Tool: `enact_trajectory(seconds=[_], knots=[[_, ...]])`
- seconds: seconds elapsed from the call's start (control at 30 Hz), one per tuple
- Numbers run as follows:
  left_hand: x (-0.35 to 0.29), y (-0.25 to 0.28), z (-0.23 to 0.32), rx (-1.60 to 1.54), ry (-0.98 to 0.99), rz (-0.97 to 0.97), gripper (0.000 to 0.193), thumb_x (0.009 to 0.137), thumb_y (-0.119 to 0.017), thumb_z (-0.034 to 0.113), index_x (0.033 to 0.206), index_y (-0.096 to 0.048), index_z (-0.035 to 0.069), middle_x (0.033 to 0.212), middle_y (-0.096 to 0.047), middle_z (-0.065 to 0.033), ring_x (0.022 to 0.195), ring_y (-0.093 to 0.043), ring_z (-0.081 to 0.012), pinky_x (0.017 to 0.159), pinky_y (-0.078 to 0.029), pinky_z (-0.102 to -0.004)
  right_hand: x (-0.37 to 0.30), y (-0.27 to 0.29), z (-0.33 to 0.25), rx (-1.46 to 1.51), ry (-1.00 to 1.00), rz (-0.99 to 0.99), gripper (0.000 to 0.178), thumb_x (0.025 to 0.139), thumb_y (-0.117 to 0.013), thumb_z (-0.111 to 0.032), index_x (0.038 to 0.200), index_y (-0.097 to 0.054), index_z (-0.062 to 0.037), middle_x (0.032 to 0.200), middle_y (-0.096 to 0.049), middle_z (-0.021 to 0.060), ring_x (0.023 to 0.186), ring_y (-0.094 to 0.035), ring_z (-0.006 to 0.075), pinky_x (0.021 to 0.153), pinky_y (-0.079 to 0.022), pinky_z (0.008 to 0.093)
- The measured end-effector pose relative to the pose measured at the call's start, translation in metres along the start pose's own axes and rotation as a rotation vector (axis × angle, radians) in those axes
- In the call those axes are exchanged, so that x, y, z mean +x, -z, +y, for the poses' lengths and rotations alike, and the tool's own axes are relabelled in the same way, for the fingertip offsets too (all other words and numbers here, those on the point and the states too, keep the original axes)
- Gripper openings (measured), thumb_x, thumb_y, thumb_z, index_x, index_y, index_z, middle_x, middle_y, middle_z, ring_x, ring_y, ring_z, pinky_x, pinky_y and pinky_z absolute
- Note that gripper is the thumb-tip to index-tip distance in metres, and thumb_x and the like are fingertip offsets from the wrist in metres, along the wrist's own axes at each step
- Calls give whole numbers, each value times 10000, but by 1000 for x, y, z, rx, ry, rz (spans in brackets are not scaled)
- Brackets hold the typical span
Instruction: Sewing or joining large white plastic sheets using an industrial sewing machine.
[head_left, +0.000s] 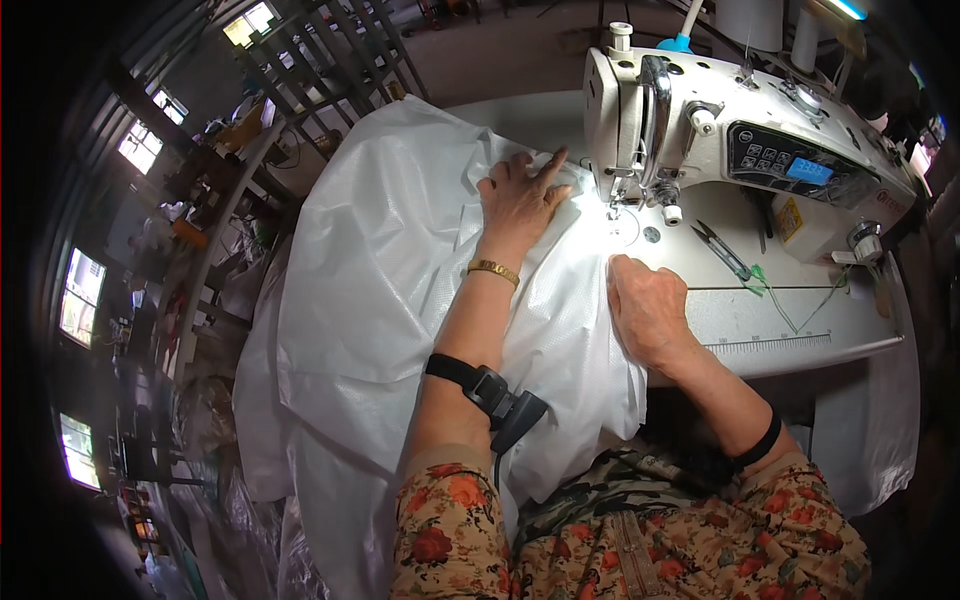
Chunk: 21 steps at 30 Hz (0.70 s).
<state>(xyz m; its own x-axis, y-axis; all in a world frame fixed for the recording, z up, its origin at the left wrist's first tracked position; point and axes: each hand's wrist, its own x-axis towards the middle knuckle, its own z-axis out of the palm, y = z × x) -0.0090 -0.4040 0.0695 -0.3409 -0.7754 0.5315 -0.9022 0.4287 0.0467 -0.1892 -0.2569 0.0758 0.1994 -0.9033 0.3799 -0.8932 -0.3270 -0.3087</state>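
Observation:
A large sheet of white woven plastic fabric [370, 300] spreads over the left of the sewing table and hangs down toward my lap. My left hand [522, 200] lies on it with fingers spread, left of the needle area. At the fabric's right edge, just below the presser foot [616, 208], my right hand [648, 308] is closed with the edge pinched in its fingers. The white sewing machine [670, 120] stands over the fabric's far right edge, its lamp glaring on the stitching spot. Glare hides the exact needle point.
Thread snips [722, 250] lie on the machine bed right of the needle, with green thread [760, 282] beside them. A printed ruler scale [770, 342] runs along the table's front edge. A lit control panel [800, 165] faces me. Slatted wooden racks [330, 60] stand at the far left.

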Motion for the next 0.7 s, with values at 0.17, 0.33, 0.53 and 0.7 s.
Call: enact_trajectory(seconds=[0.17, 0.33, 0.53, 0.7], knots=[[7, 4, -4, -174, 65, 135, 504, 945, -581, 366, 1414, -495, 203, 1274, -512, -126, 1133, -486, -324, 940, -394, -451, -2, -3, 1, 19, -7, 24, 94, 863, -566, -86, 816, -525, -15, 724, -612, 173, 640, -599, 365, 631, -464, 452], [-2, 53, 14, -586, 98, 200, 327, 948, -620, 219, 1189, -638, -1, 1174, -603, -143, 1086, -578, -283, 918, -470, -376, 2, 2, 0, 17, 22, 5, 89, 851, -557, -81, 818, -538, 0, 744, -628, 188, 648, -609, 380, 630, -478, 465], [-48, 106, 83, -624, -75, 56, 194, 929, -561, 89, 1062, -686, 23, 1074, -686, -148, 995, -629, -299, 876, -490, -356, 4, 2, 2, 13, 7, -1, 87, 848, -546, -78, 823, -550, 5, 769, -645, 207, 713, -650, 394, 660, -507, 477], [-42, 79, 62, -555, 30, 22, 228, 942, -487, 97, 1022, -665, -20, 1014, -652, -254, 966, -610, -436, 834, -492, -446, 4, 2, -1, -9, 30, 29, 102, 844, -542, -80, 790, -546, 6, 741, -640, 206, 699, -648, 393, 645, -504, 476]])
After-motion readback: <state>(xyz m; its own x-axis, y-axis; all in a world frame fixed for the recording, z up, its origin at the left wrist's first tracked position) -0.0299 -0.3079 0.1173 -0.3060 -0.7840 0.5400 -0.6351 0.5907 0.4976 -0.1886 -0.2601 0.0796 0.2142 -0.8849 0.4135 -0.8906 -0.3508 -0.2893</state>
